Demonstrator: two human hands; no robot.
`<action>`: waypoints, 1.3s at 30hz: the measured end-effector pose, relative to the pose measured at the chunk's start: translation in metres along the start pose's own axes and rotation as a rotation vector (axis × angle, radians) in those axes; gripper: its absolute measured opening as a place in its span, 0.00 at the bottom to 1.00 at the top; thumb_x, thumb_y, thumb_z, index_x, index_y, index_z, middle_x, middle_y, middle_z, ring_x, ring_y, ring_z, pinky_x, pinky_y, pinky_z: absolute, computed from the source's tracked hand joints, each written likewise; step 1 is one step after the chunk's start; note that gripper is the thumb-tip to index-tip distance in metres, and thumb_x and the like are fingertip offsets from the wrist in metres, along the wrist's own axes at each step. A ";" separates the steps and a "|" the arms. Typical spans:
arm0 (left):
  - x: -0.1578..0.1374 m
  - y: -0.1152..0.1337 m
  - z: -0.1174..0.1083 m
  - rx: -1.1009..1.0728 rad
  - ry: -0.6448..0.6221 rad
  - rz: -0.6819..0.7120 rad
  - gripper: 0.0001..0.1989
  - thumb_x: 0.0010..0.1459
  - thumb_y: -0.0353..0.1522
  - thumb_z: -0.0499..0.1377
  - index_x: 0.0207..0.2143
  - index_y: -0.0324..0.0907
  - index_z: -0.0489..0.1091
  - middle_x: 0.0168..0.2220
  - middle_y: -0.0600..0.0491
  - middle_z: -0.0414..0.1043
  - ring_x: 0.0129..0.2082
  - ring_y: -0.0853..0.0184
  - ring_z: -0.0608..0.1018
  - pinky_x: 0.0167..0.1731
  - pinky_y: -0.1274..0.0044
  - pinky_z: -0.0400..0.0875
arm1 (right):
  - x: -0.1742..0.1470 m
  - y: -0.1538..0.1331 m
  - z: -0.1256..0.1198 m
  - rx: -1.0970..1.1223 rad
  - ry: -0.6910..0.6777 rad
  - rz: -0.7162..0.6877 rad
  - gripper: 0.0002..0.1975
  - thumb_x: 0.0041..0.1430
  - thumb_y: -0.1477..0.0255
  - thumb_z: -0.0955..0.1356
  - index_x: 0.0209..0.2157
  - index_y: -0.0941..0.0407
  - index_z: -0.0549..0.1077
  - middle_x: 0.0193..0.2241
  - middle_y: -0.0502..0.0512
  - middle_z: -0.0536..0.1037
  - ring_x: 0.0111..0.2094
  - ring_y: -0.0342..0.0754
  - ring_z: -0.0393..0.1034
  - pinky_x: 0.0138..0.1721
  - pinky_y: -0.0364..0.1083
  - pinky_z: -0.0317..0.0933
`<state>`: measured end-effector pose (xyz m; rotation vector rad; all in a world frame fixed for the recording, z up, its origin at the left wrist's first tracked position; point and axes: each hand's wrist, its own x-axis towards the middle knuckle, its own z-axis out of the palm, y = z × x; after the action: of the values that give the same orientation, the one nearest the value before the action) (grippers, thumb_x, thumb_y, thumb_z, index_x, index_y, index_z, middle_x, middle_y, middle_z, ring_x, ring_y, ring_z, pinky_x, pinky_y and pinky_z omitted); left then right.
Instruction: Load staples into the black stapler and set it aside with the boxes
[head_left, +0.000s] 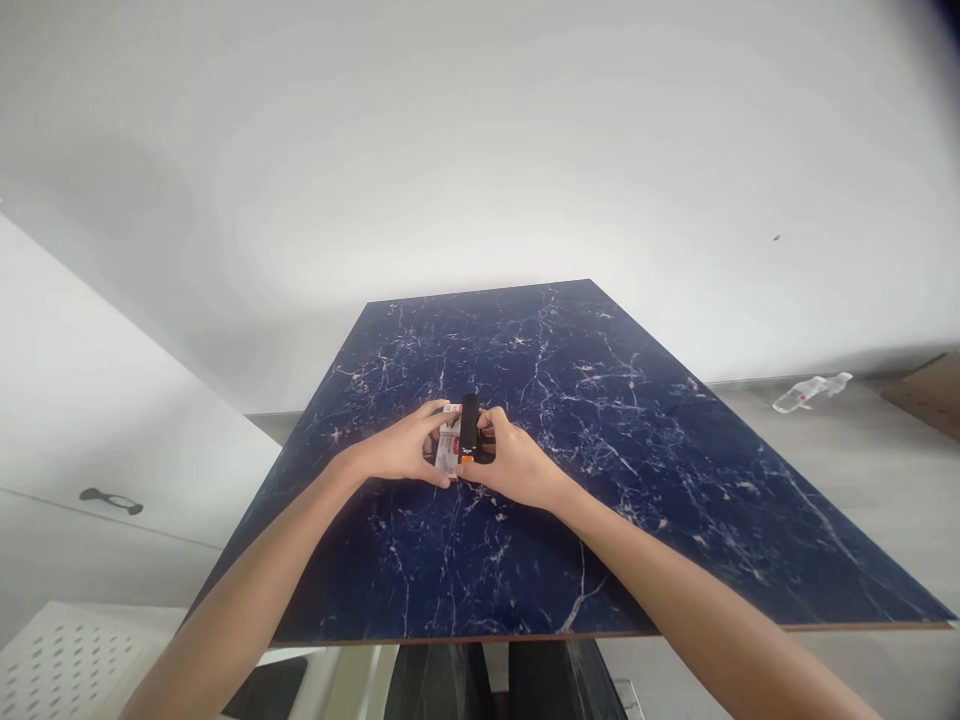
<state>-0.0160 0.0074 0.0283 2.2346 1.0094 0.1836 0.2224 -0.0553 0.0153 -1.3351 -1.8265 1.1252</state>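
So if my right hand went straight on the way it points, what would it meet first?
Most likely the white-and-red box in your left hand, met by the black object your right hand holds. Depth is unclear; they may be touching.

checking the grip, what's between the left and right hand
In the head view, a white-red box and a black object sit between the left hand and right hand.

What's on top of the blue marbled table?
Over the table, the left hand holds a white box and the right hand a black object, side by side. The surface directly beneath them is hidden.
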 end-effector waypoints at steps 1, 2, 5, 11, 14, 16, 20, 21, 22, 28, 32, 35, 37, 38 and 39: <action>-0.001 0.000 0.000 -0.017 -0.019 -0.008 0.56 0.44 0.43 0.74 0.71 0.62 0.50 0.74 0.47 0.38 0.52 0.53 0.77 0.39 0.70 0.78 | 0.000 0.000 0.000 0.003 -0.002 0.001 0.26 0.50 0.63 0.77 0.44 0.52 0.61 0.42 0.58 0.78 0.38 0.53 0.75 0.35 0.49 0.67; -0.002 0.000 -0.001 -0.039 -0.043 -0.015 0.57 0.44 0.42 0.74 0.72 0.63 0.47 0.75 0.46 0.34 0.50 0.54 0.78 0.37 0.70 0.78 | 0.000 -0.001 0.000 0.002 -0.003 0.001 0.25 0.51 0.64 0.76 0.44 0.52 0.61 0.42 0.58 0.78 0.37 0.52 0.75 0.35 0.49 0.67; -0.004 0.000 -0.004 -0.112 -0.084 -0.016 0.57 0.45 0.39 0.73 0.72 0.64 0.45 0.75 0.45 0.29 0.45 0.58 0.81 0.32 0.71 0.79 | 0.000 -0.001 0.000 -0.020 0.007 0.002 0.24 0.52 0.64 0.76 0.44 0.52 0.61 0.41 0.57 0.78 0.37 0.52 0.75 0.36 0.48 0.67; -0.002 0.000 -0.003 -0.014 -0.022 -0.012 0.54 0.46 0.42 0.73 0.71 0.61 0.50 0.74 0.45 0.39 0.50 0.53 0.78 0.38 0.68 0.79 | -0.001 0.000 0.000 -0.043 0.018 -0.007 0.24 0.52 0.65 0.75 0.44 0.52 0.61 0.41 0.57 0.78 0.37 0.51 0.75 0.35 0.48 0.66; -0.003 -0.001 -0.003 0.056 -0.019 -0.006 0.53 0.47 0.44 0.72 0.71 0.60 0.51 0.75 0.48 0.38 0.61 0.46 0.70 0.45 0.67 0.78 | -0.001 -0.001 0.000 -0.043 0.020 0.000 0.24 0.52 0.65 0.75 0.44 0.52 0.61 0.41 0.57 0.79 0.37 0.51 0.75 0.35 0.48 0.66; -0.003 -0.002 -0.003 0.080 -0.028 -0.005 0.53 0.48 0.45 0.72 0.72 0.60 0.49 0.75 0.49 0.36 0.65 0.44 0.66 0.48 0.66 0.76 | 0.000 0.000 0.000 -0.035 0.012 0.003 0.24 0.52 0.64 0.75 0.44 0.52 0.61 0.42 0.58 0.79 0.37 0.52 0.76 0.35 0.48 0.67; -0.004 -0.003 -0.002 0.121 -0.044 -0.022 0.54 0.49 0.46 0.71 0.72 0.60 0.46 0.75 0.50 0.33 0.67 0.42 0.63 0.50 0.65 0.75 | 0.001 0.004 0.001 -0.002 -0.007 -0.019 0.24 0.53 0.63 0.75 0.43 0.52 0.60 0.43 0.58 0.78 0.37 0.51 0.76 0.35 0.48 0.67; -0.004 -0.002 -0.002 0.120 -0.049 -0.028 0.54 0.49 0.46 0.71 0.72 0.60 0.46 0.75 0.50 0.33 0.66 0.41 0.63 0.48 0.65 0.76 | 0.001 0.006 0.001 0.006 -0.007 -0.027 0.23 0.53 0.64 0.75 0.43 0.52 0.60 0.43 0.58 0.78 0.37 0.50 0.76 0.35 0.48 0.67; -0.004 -0.001 -0.002 0.115 -0.053 -0.033 0.54 0.49 0.45 0.71 0.73 0.59 0.46 0.75 0.50 0.32 0.66 0.41 0.64 0.47 0.66 0.76 | 0.002 0.007 0.001 0.015 -0.006 -0.035 0.23 0.53 0.65 0.74 0.43 0.52 0.59 0.44 0.58 0.78 0.37 0.50 0.76 0.34 0.47 0.68; -0.006 0.003 -0.003 0.093 -0.087 -0.057 0.54 0.50 0.46 0.70 0.72 0.62 0.43 0.75 0.51 0.31 0.65 0.42 0.65 0.46 0.67 0.76 | 0.002 0.009 0.002 0.025 -0.009 -0.039 0.22 0.53 0.65 0.74 0.42 0.51 0.59 0.44 0.57 0.78 0.39 0.52 0.77 0.35 0.48 0.69; -0.005 0.002 -0.002 0.092 -0.052 -0.046 0.53 0.49 0.46 0.70 0.72 0.61 0.46 0.75 0.51 0.33 0.65 0.41 0.64 0.49 0.64 0.75 | 0.003 0.009 0.003 0.039 -0.003 -0.049 0.22 0.53 0.66 0.74 0.41 0.51 0.59 0.45 0.57 0.78 0.39 0.52 0.77 0.36 0.49 0.70; -0.005 0.002 -0.001 0.081 -0.029 -0.023 0.52 0.48 0.46 0.71 0.72 0.60 0.49 0.74 0.50 0.36 0.63 0.43 0.67 0.48 0.64 0.76 | 0.003 0.010 0.004 0.024 0.006 -0.053 0.22 0.53 0.65 0.74 0.42 0.51 0.59 0.44 0.56 0.79 0.38 0.52 0.77 0.36 0.49 0.70; -0.005 0.002 0.000 0.070 -0.016 -0.010 0.51 0.48 0.45 0.71 0.71 0.59 0.51 0.74 0.49 0.38 0.60 0.45 0.71 0.45 0.65 0.77 | 0.003 0.011 0.004 0.009 0.015 -0.055 0.22 0.53 0.66 0.74 0.42 0.51 0.59 0.43 0.56 0.79 0.38 0.52 0.77 0.36 0.49 0.70; -0.005 0.001 0.000 0.069 -0.013 -0.009 0.51 0.49 0.45 0.71 0.71 0.59 0.51 0.74 0.49 0.38 0.58 0.47 0.72 0.45 0.65 0.77 | 0.003 0.011 0.004 0.003 0.019 -0.057 0.22 0.53 0.66 0.74 0.42 0.51 0.59 0.43 0.56 0.79 0.39 0.52 0.77 0.36 0.49 0.70; -0.005 0.001 0.001 0.069 -0.007 -0.010 0.51 0.48 0.45 0.71 0.71 0.59 0.51 0.74 0.48 0.38 0.56 0.48 0.74 0.44 0.65 0.77 | 0.003 0.011 0.004 -0.002 0.023 -0.059 0.22 0.53 0.66 0.74 0.42 0.51 0.59 0.44 0.56 0.79 0.39 0.51 0.77 0.37 0.49 0.70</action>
<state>-0.0189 0.0028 0.0288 2.2901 1.0369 0.1380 0.2227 -0.0518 0.0036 -1.2815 -1.8387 1.0727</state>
